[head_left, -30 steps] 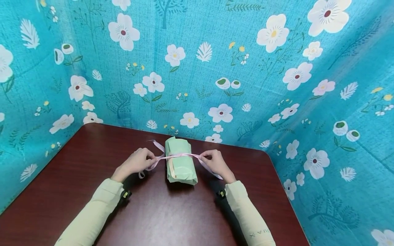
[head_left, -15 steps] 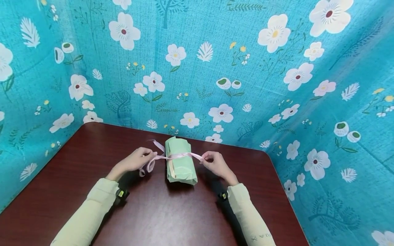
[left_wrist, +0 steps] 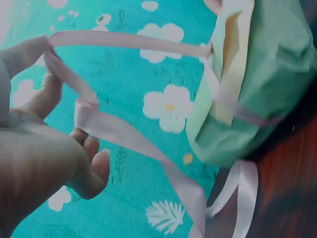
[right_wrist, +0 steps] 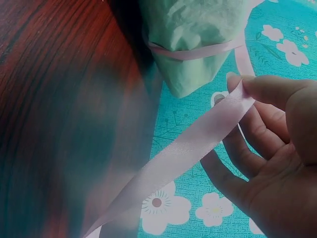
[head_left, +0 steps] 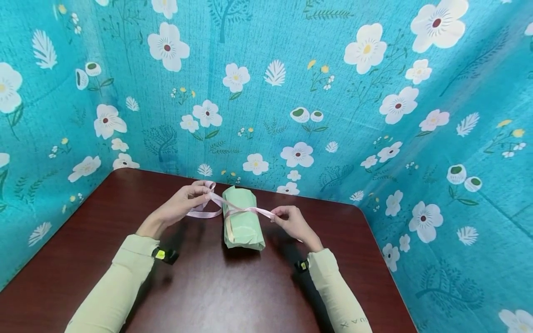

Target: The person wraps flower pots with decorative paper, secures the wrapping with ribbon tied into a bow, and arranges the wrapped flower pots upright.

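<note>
A parcel wrapped in pale green paper [head_left: 243, 229] lies on the table, with a pink ribbon [head_left: 264, 212] around its middle. My left hand [head_left: 183, 206], to the parcel's left, pinches one length of the ribbon between thumb and finger; in the left wrist view that ribbon [left_wrist: 129, 40] runs from the fingertips to the parcel, and its loose tail hangs down past the other fingers. On the parcel's other side my right hand [head_left: 293, 224] pinches the other length. In the right wrist view the ribbon's tail [right_wrist: 183, 151] trails from the thumb and fingertip, below the green paper [right_wrist: 193, 29].
The dark reddish-brown table [head_left: 208, 296] extends toward me and to both sides. A blue flowered cloth [head_left: 266, 129] hangs behind the table and along its sides. Each wrist carries a small black camera, such as the one on the left [head_left: 165, 255].
My left hand has moved a little left and up, raising its length of ribbon, which now slants down to the parcel. The right hand still pinches its end, having shifted only slightly.
</note>
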`<state>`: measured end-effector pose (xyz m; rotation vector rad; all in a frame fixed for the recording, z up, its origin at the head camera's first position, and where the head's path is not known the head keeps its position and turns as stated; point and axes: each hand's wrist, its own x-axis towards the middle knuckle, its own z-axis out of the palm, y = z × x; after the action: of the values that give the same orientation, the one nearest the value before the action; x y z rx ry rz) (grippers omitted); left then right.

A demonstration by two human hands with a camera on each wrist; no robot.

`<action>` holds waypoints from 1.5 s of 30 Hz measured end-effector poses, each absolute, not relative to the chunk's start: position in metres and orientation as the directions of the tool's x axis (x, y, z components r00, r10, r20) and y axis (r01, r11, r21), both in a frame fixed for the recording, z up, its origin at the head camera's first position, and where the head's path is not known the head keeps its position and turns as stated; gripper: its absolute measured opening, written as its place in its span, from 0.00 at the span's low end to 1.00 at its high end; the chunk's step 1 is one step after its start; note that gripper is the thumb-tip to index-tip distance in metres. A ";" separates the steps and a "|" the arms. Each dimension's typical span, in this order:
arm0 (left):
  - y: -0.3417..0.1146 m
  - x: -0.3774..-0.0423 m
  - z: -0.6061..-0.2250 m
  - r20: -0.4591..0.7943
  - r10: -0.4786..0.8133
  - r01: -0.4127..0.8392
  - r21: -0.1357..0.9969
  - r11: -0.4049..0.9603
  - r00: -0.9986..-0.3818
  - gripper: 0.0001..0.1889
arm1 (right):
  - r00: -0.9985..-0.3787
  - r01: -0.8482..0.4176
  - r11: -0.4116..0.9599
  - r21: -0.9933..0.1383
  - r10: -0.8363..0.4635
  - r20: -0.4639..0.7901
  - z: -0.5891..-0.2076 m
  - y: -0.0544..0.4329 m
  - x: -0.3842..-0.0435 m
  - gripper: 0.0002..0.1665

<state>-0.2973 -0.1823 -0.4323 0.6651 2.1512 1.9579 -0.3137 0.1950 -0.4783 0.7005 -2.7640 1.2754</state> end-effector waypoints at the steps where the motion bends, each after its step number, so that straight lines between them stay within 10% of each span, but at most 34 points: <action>1: -0.181 -0.296 -0.431 0.194 0.413 0.240 0.969 0.060 -0.890 0.16 | -0.899 -0.405 0.562 -0.721 -0.391 0.200 -0.478 0.195 -0.313 0.05; 6: -0.177 -0.293 -0.425 0.341 0.240 0.417 0.765 0.490 -0.909 0.15 | -0.902 -0.398 0.557 -0.729 -0.383 0.201 -0.476 0.194 -0.312 0.06; 11: -0.190 -0.290 -0.424 0.351 0.184 0.334 0.435 0.836 -0.918 0.18 | -0.898 -0.403 0.562 -0.723 -0.395 0.193 -0.479 0.194 -0.313 0.04; 25: -0.233 -0.281 -0.426 0.115 0.319 0.338 0.394 0.855 -0.941 0.10 | -0.884 -0.412 0.530 -0.741 -0.431 0.183 -0.475 0.193 -0.310 0.05; 32: -0.230 -0.285 -0.428 0.317 0.233 0.327 0.285 0.901 -0.919 0.09 | -0.880 -0.410 0.526 -0.745 -0.442 0.172 -0.478 0.194 -0.312 0.04; 39: -0.218 -0.291 -0.417 0.306 0.244 0.375 0.513 0.772 -0.920 0.28 | -0.892 -0.390 0.557 -0.734 -0.426 0.151 -0.476 0.192 -0.308 0.05; 45: -0.182 -0.289 -0.397 0.243 0.354 0.350 0.894 0.279 -0.903 0.28 | -0.900 -0.381 0.561 -0.735 -0.407 0.156 -0.471 0.193 -0.308 0.10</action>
<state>-0.2886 -0.1820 -0.3973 0.6907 2.5099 1.7522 -0.3078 0.1927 -0.4713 0.7085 -2.8033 1.3081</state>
